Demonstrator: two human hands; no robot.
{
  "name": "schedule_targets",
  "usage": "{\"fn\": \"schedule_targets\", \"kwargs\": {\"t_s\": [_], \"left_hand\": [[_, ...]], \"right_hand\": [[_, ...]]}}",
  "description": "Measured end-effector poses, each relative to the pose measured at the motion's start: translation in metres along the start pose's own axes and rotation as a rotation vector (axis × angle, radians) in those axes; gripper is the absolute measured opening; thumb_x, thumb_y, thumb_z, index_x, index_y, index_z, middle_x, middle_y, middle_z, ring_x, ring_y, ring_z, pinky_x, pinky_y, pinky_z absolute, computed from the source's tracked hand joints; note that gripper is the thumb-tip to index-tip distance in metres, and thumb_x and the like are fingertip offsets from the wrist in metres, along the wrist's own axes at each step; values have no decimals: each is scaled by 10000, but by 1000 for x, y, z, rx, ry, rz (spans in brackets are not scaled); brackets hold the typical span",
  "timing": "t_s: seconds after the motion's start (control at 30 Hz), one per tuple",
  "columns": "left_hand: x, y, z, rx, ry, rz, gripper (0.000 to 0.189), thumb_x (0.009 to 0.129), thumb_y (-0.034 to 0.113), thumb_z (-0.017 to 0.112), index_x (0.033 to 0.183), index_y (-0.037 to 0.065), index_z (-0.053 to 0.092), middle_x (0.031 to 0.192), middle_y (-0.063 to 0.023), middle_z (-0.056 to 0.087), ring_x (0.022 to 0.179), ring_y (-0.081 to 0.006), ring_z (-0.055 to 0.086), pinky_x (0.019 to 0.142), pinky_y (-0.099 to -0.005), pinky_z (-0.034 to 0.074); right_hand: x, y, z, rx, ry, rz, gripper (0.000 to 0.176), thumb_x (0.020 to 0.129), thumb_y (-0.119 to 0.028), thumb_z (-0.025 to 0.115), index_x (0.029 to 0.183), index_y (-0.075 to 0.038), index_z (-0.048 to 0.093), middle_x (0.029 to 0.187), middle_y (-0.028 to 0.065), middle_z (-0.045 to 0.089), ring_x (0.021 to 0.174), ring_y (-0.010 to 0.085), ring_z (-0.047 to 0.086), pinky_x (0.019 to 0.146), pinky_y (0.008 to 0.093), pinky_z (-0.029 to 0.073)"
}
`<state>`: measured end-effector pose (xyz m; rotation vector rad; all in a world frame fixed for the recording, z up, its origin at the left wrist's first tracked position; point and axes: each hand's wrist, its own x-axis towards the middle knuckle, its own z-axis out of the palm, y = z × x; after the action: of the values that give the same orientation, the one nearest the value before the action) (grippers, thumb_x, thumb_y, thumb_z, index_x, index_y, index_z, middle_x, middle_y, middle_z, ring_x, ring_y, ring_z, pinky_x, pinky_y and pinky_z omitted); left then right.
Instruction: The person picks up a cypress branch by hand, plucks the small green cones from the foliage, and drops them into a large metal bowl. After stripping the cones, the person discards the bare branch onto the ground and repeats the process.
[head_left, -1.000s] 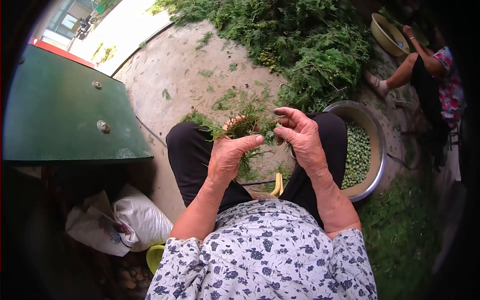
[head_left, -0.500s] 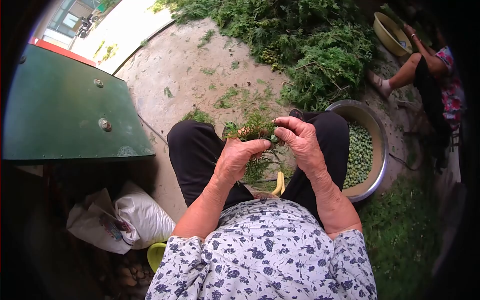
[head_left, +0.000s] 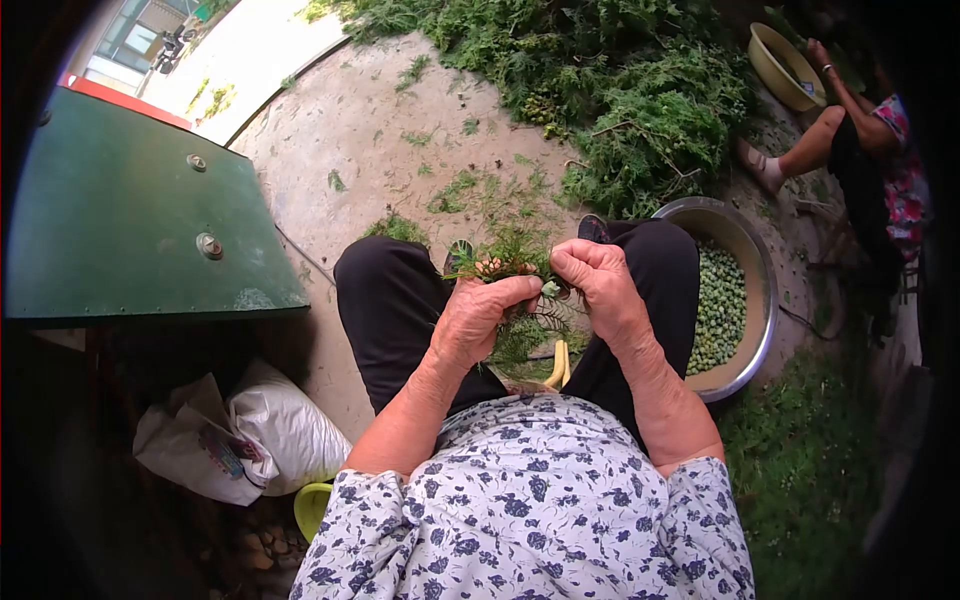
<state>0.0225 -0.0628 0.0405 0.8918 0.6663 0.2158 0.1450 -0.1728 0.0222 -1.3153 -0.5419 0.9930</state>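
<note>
Over my lap, my left hand (head_left: 476, 315) grips a leafy green sprig (head_left: 515, 253), its thumb pressed along the stem. My right hand (head_left: 598, 283) is closed in a pinch at the sprig's right side; what lies between its fingertips is too small to make out. A pale green cone (head_left: 550, 288) shows between the two hands. Beside my right knee stands a wide metal basin (head_left: 768, 335) holding many small green cones (head_left: 718, 310).
A large heap of green branches (head_left: 660, 110) lies ahead. At the upper right sits another person (head_left: 880, 130) by a beige basin (head_left: 775, 75). A green metal panel (head_left: 150, 210) and white sacks (head_left: 285, 425) are on the left.
My right hand's fingers have folded in and its thumb has risen a little beside the sprig. The pale cone shows more plainly between my hands.
</note>
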Motion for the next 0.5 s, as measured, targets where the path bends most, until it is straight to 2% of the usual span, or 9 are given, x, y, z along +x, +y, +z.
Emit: {"fn": "schedule_targets", "kwargs": {"t_s": [0.07,0.1,0.17,0.3,0.37,0.4,0.5], "left_hand": [[-1,0,1,5,18,-6,86,744,22,643,823,31,608,710,-12,584,610,-97,531,555,-226,424],[-2,0,2,11,38,-12,86,743,17,645,818,32,606,701,-16,577,604,-101,525,554,-233,427],[-1,-3,0,8,38,-11,79,743,15,644,809,34,606,698,-13,574,603,-99,523,554,-232,425],[1,-5,-2,-41,43,0,82,754,21,644,826,32,606,732,-5,586,638,-95,538,596,-227,439],[3,-3,-2,-60,99,35,85,758,23,644,832,29,604,727,-8,588,641,-97,547,601,-226,446],[3,-3,-2,-80,154,69,88,762,26,644,839,27,602,722,-10,590,644,-99,556,605,-226,453],[4,-4,-3,-98,155,133,95,770,23,639,855,20,597,726,-17,596,645,-103,566,608,-227,464]], "right_hand": [[4,10,-3,261,-76,103,208,884,-199,555,811,-12,609,699,-22,565,642,40,496,578,200,399],[5,13,-2,261,-76,103,208,884,-199,555,811,-12,609,699,-22,565,642,40,496,578,200,399],[6,17,-1,486,-58,148,189,887,-195,548,835,-20,599,735,-8,582,651,47,509,577,205,407],[7,15,-1,522,-3,111,169,889,-181,538,911,-20,584,781,4,587,675,58,525,581,209,414],[9,12,-7,505,159,40,169,881,-152,541,981,-16,559,814,13,577,704,75,543,594,211,423],[8,9,-12,536,154,-24,182,867,-108,548,1027,-21,538,846,18,564,715,82,551,575,204,419],[4,3,-17,597,71,-77,186,854,-73,559,1030,-16,534,850,19,553,697,85,551,537,197,410]]}}
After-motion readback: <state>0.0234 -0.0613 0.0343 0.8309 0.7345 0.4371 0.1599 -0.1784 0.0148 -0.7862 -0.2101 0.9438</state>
